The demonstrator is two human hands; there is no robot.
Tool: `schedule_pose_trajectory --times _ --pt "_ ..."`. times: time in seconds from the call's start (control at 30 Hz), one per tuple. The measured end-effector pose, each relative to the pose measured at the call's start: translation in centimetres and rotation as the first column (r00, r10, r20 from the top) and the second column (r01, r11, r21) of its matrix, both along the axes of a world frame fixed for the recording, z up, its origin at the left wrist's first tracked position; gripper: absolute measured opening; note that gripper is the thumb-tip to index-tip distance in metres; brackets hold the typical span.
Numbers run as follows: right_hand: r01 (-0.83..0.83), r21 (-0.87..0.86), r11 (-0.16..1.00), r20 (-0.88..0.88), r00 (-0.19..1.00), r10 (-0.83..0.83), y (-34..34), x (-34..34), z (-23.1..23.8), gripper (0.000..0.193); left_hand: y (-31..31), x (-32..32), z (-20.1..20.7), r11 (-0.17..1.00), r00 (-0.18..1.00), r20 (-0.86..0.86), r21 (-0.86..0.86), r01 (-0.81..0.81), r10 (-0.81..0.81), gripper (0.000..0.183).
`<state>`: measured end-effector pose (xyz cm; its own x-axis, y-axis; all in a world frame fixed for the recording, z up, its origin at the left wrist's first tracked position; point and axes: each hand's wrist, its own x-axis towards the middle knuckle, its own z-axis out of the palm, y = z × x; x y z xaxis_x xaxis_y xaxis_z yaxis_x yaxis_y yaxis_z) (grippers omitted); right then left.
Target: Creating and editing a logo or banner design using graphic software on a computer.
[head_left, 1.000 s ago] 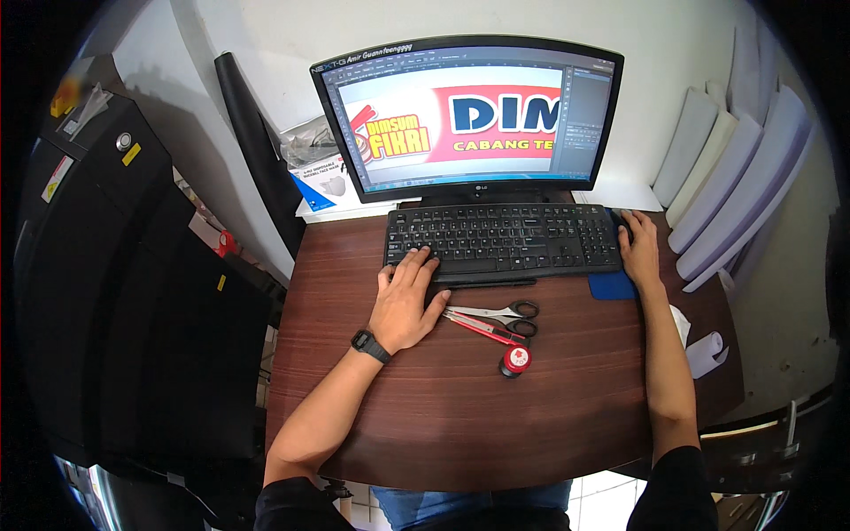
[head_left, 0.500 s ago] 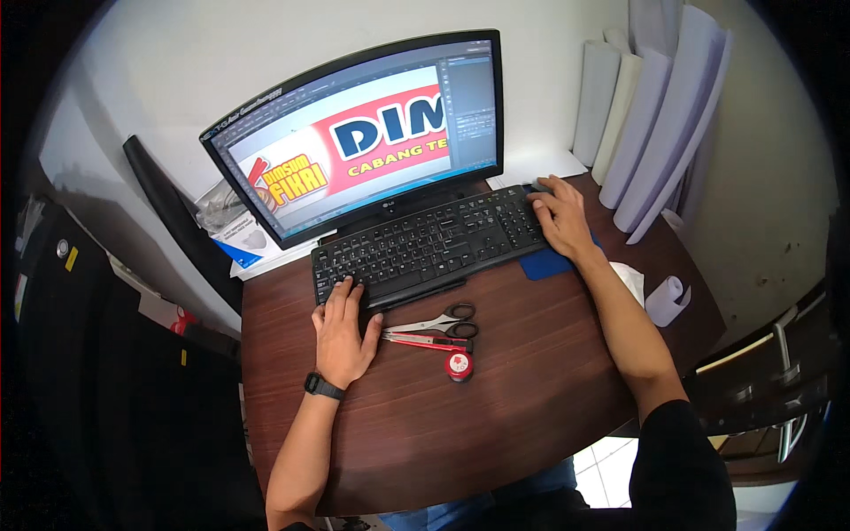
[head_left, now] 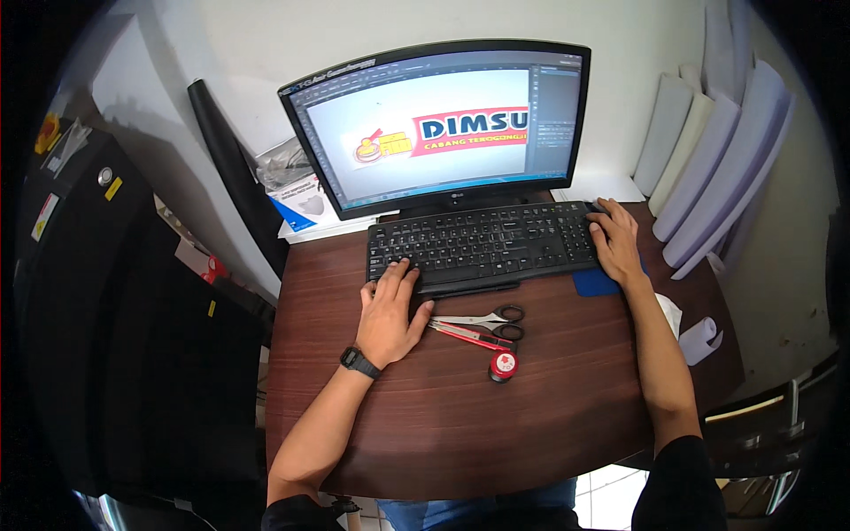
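My left hand [head_left: 386, 319], with a black watch on the wrist, rests at the lower left corner of the black keyboard [head_left: 485, 251]. Its fingers are spread over the keys and the thumb lies out on the desk. At the keyboard's right end, my right hand [head_left: 619, 244] is curved over a dark computer mouse [head_left: 599, 208], mostly hidden under the fingers. Behind the keyboard stands a monitor [head_left: 354, 168] showing a red banner design with a yellow logo. Scissors [head_left: 474, 320], a red cutter knife [head_left: 469, 335] and a small red round-topped item [head_left: 503, 365] lie close to my left thumb.
The brown desk [head_left: 416, 434] carries a blue mouse pad [head_left: 595, 283] and a small white roll [head_left: 699, 340]. Tall paper rolls [head_left: 714, 165] lean at the right wall. A mask box [head_left: 305, 205] is left of the monitor; a black cabinet [head_left: 133, 327] stands further left.
The design on the screen has become smaller, showing more of the banner. My view has swung left, so everything sits further right. Both hands keep their places on keyboard and mouse.
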<state>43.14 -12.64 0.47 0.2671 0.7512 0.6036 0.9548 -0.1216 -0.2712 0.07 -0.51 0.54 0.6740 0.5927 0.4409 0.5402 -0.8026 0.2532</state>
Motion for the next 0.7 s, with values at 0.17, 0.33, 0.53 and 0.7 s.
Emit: schedule_pose_trajectory --times 0.17,0.33,0.53,0.7 --pt "0.002 -0.028 1.0 0.009 1.0 -0.002 -0.1 0.1 0.1 0.032 0.1 0.0 -0.1 1.0 1.0 -0.001 0.021 0.006 -0.006 0.057" --pt "0.092 0.08 0.993 -0.011 0.996 -0.092 0.3 0.2 -0.2 0.034 -0.2 0.1 0.2 0.998 0.999 0.01 -0.053 -0.039 0.039 0.061" --pt "0.195 0.073 0.978 -0.152 0.971 -0.183 0.8 3.3 -2.0 0.033 0.2 0.1 -0.3 0.999 1.0 0.02 0.036 0.004 -0.005 0.062" --pt "0.17 0.062 0.983 -0.123 0.979 -0.162 0.9 3.5 -2.6 0.033 0.3 0.0 -0.5 1.0 1.0 0.01 0.025 0.006 -0.006 0.061"
